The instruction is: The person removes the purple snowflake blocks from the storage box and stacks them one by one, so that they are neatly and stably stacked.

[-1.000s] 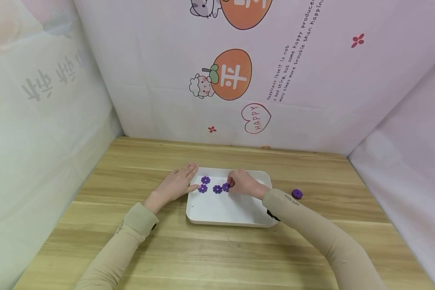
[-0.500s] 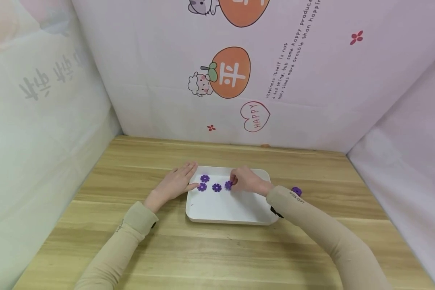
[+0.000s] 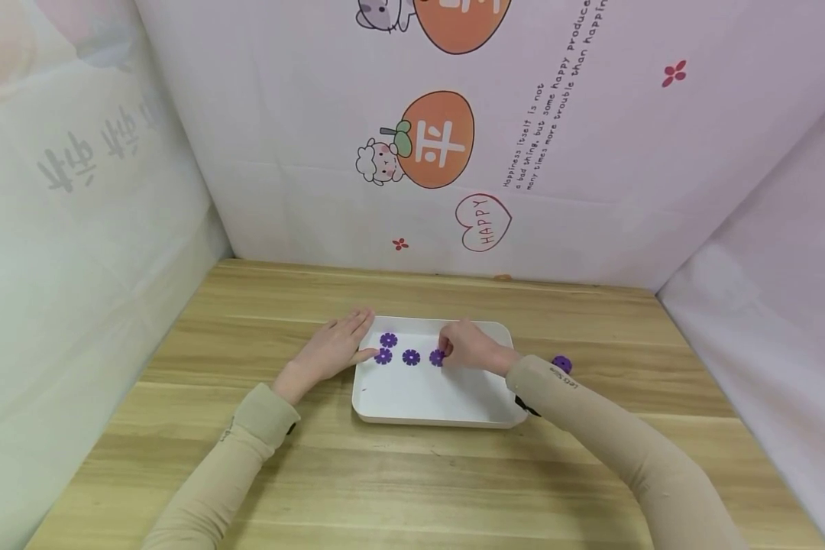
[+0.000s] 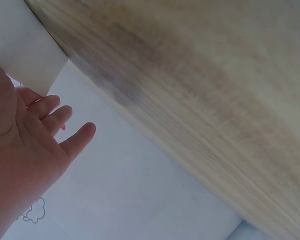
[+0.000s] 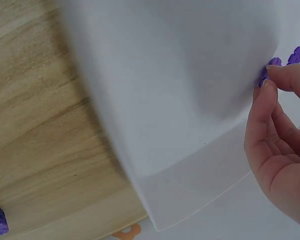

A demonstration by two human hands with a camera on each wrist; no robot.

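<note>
My right hand (image 3: 470,347) pinches a purple notched snowflake disc (image 3: 436,357) between thumb and fingertips, low over the white tray (image 3: 440,401). In the right wrist view, the thumb and index fingertip (image 5: 270,90) meet on that disc, which is partly hidden. To its left in the tray lie another purple disc (image 3: 411,357) and two close together, an upper disc (image 3: 388,340) and a lower disc (image 3: 383,357). My left hand (image 3: 333,347) rests at the tray's left rim, fingers straight toward the back corner, thumb across the rim near the lower disc.
A small stack of purple discs (image 3: 561,364) stands on the wooden table (image 3: 399,489), right of the tray and partly behind the right sleeve. Printed white cloth (image 3: 302,191) closes off the back and both sides of the table.
My right hand has shifted slightly right with its disc, widening the gap to the neighbouring disc. My left hand stays at the tray rim. The head view has moved slightly.
</note>
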